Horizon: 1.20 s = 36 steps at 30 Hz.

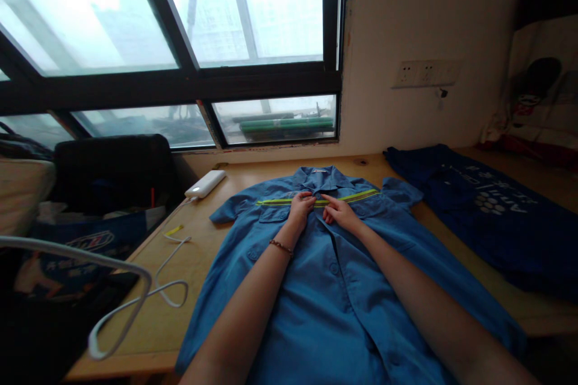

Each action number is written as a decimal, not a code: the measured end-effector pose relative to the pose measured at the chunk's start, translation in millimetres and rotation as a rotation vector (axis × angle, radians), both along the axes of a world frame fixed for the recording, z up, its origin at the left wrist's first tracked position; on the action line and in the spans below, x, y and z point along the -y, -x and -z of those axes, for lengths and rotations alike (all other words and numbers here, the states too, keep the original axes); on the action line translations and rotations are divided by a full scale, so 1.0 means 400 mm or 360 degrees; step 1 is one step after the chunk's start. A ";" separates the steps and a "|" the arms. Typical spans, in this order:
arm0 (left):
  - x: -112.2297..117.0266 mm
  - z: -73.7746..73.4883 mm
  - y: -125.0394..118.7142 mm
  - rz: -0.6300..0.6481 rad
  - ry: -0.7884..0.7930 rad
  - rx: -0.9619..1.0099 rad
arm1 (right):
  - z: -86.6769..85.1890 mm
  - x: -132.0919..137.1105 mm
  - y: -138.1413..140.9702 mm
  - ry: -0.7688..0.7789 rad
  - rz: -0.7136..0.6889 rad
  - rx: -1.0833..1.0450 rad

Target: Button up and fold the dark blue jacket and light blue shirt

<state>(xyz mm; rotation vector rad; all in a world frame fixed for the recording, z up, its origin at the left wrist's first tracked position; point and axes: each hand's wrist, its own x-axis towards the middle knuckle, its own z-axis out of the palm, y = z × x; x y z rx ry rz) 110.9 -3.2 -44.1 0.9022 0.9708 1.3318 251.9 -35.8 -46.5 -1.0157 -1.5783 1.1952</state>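
A blue short-sleeved work shirt [289, 313] lies spread out front side up, collar away from me, with a yellow and grey reflective stripe [361, 195] across its chest. My left hand [300, 207] is closed on the front placket where the stripe crosses it, fingertips pinched on the cloth. Close beside it, my right hand [339, 213] grips the other side of the placket, its index finger reaching toward the left fingertips and the rest curled. Whatever lies between the fingertips is too small to make out. Lower down, the placket gapes and a button [334, 267] shows.
The shirt lies on a wooden table [149, 337]. On the left are a white power bank [205, 184] and its looping white cable [121, 307]. Dark blue printed cloth [487, 210] lies to the right. A black chair [115, 168] stands left of the table, below the window.
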 end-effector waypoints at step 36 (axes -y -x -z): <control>0.021 -0.018 -0.022 -0.0146 -0.0293 -0.0237 | 0.011 -0.006 -0.003 -0.0030 -0.0005 0.0008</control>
